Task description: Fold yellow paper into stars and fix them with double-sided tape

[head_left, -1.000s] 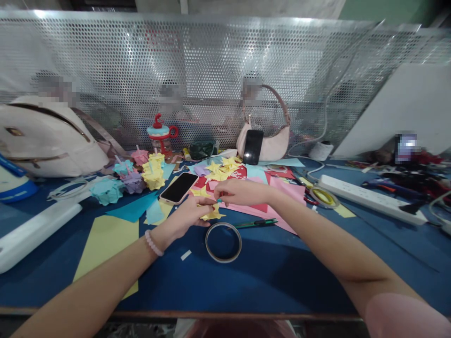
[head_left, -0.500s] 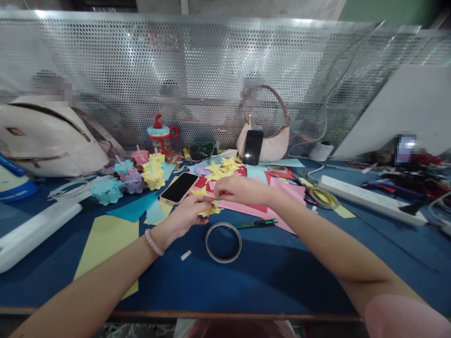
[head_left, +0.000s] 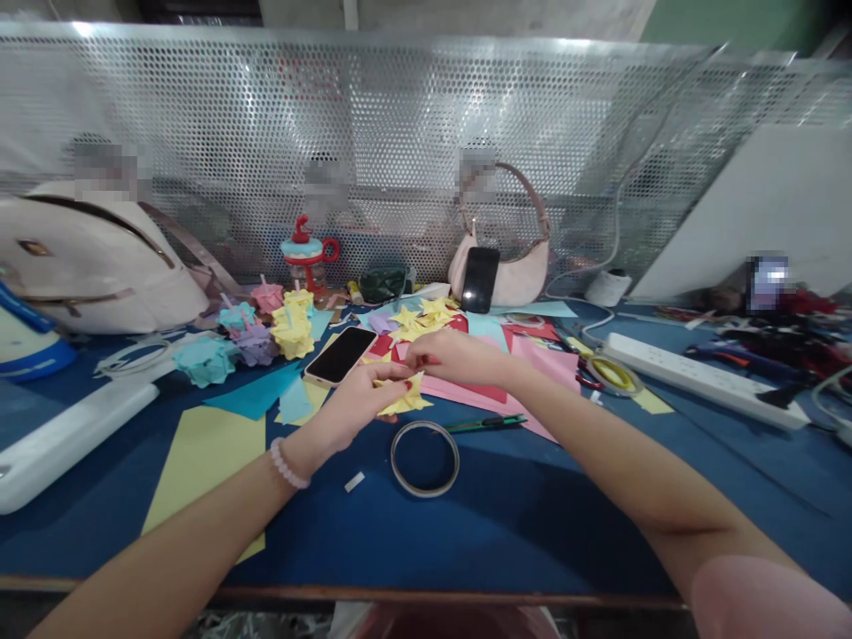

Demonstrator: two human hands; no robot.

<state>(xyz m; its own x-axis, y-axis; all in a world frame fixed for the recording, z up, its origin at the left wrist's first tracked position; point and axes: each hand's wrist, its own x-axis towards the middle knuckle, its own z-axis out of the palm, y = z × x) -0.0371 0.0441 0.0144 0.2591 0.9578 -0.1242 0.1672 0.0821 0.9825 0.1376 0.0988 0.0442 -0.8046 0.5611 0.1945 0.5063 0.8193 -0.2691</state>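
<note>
My left hand [head_left: 356,398] holds a folded yellow paper star [head_left: 414,399] between thumb and fingers, a little above the blue table. Bent over the star's upper edge, my right hand [head_left: 458,357] has its fingertips pinched together; what lies between them is too small to make out. More yellow paper stars [head_left: 429,318] lie in a pile just beyond the hands. A roll of tape [head_left: 398,475] lies flat in front of me, with a green cutter [head_left: 485,424] touching or close to its upper right side. A small white strip [head_left: 355,482] is left of the roll.
Left of the hands are a phone [head_left: 341,355], yellow paper [head_left: 200,470] and finished paper shapes [head_left: 205,359]. Pink sheets [head_left: 546,364] lie to the right, near a power strip [head_left: 698,380]. A handbag [head_left: 523,271] with a phone leaning on it stands behind, before a perforated metal screen [head_left: 399,115].
The yellow star in my left hand has turned so more of its face and points show. My right fingertips stay by its upper edge. The view has shifted very slightly.
</note>
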